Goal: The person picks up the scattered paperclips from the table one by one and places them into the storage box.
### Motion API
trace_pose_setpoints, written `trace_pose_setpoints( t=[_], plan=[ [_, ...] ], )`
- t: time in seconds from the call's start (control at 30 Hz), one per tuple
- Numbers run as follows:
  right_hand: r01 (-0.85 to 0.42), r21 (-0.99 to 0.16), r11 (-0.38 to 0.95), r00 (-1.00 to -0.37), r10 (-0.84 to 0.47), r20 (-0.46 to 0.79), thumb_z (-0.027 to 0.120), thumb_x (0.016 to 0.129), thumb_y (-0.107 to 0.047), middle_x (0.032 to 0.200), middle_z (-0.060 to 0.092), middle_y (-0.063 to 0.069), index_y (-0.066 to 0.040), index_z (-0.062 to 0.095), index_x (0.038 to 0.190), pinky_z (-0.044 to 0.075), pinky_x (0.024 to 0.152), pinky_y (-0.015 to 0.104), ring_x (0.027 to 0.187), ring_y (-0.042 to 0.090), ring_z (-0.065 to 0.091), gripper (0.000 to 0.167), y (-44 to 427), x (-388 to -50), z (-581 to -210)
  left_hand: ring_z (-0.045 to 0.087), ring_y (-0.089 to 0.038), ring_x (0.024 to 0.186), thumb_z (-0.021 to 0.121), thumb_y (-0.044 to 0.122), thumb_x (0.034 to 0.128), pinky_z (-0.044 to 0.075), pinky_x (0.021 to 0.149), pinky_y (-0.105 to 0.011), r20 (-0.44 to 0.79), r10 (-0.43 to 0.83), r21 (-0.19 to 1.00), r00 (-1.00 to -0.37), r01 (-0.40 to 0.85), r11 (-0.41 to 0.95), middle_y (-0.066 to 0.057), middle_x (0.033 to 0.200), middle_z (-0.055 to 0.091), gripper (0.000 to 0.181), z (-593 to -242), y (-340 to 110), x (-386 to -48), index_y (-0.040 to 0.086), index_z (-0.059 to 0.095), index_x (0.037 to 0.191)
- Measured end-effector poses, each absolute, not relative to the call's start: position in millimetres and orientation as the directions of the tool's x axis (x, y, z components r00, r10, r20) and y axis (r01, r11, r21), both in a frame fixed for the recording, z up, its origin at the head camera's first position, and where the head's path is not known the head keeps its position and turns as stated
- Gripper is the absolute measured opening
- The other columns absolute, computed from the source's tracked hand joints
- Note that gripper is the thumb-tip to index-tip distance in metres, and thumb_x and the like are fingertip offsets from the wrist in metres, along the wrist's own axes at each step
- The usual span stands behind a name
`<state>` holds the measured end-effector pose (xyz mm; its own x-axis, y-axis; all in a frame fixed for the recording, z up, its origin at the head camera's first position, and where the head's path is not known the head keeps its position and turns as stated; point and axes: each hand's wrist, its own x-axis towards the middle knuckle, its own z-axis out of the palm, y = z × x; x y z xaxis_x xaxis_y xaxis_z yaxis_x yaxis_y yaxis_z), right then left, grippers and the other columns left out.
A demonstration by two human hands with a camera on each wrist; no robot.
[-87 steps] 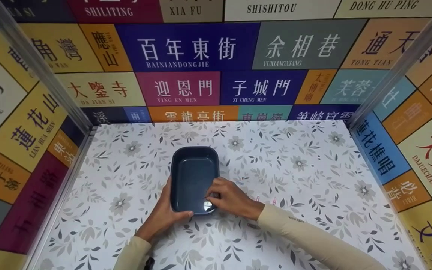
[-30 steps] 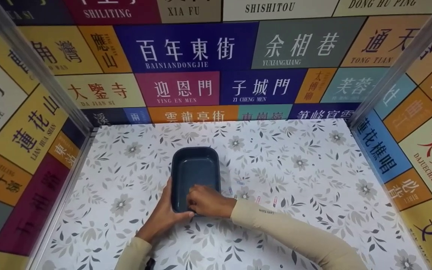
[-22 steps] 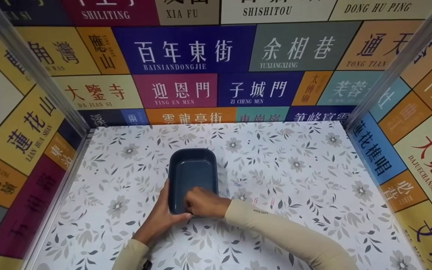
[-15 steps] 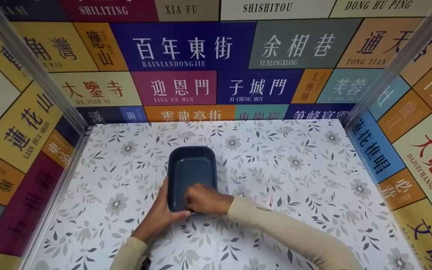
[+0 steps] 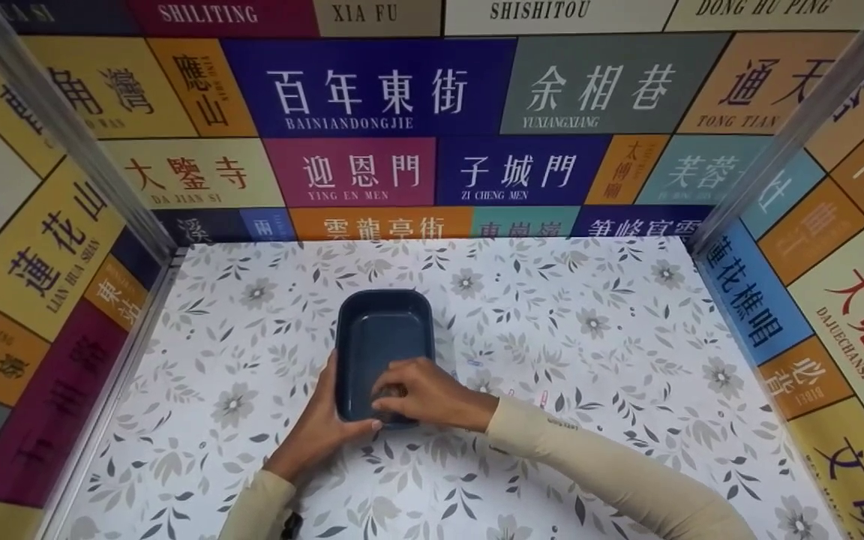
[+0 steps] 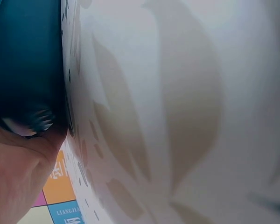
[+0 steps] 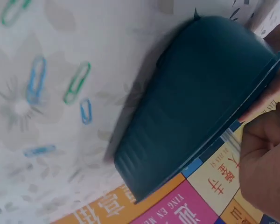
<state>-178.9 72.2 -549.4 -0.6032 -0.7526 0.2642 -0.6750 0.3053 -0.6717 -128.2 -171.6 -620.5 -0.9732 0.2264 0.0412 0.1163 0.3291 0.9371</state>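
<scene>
Colourful sign-covered walls [image 5: 372, 169] surround a flower-patterned tabletop [image 5: 589, 277]. Head view: left of the tabletop's middle, a blue dish [image 5: 383, 337] lies lengthwise toward the back edge. The left hand [image 5: 321, 427] grips its front-left corner. The right hand [image 5: 432, 390], nearer the paper clips [image 5: 544, 398] on its right, curls over the dish; I cannot tell whether it holds anything. Left wrist view: the left hand touches the dish. Right wrist view: 5 blue and green clips lie beside the dish.

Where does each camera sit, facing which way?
Head: worn on the head, facing forward and down at the blue rectangular dish; left hand, right hand, sleeves show.
Left wrist: worn there, facing across the floral tabletop, dish at picture left; part of the left hand shows.
Right wrist: worn there, facing the dish's outer wall and paper clips; both hands show partly.
Head and right wrist views share dish, paper clips and hands.
</scene>
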Motion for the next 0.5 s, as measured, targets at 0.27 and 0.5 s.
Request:
trace_pose_setpoints(
  t=[0.27,0.5],
  plan=[
    [-0.637,-0.750,0.179,-0.602,-0.723,0.339,0.084,0.100,-0.016,0.083,0.068,0.003,-0.006,0.085,0.107,0.049,0.066,0.019,0.072,0.002,0.056,0.013,95,-173,-559,0.012,-0.039,0.168,0.099,0.033,0.0833,0.017,0.131,-0.063,-0.006,0.215,0.930,-0.976,0.073,0.359,-0.015,0.184,0.005,0.141,-619,-172,-126,0.021,-0.004,0.179],
    [-0.639,-0.761,0.111,-0.605,-0.684,0.408,0.083,0.100,-0.009,0.080,0.066,0.003,-0.010,0.086,0.103,0.047,0.060,0.021,0.066,0.007,0.055,0.004,115,-168,-573,0.014,-0.036,0.168,0.101,0.029,0.0805,0.016,0.131,-0.060,0.014,0.203,0.938,-0.979,0.083,0.335,-0.014,0.184,0.009,0.142,-620,-171,-126,0.022,-0.001,0.179]
  ],
)
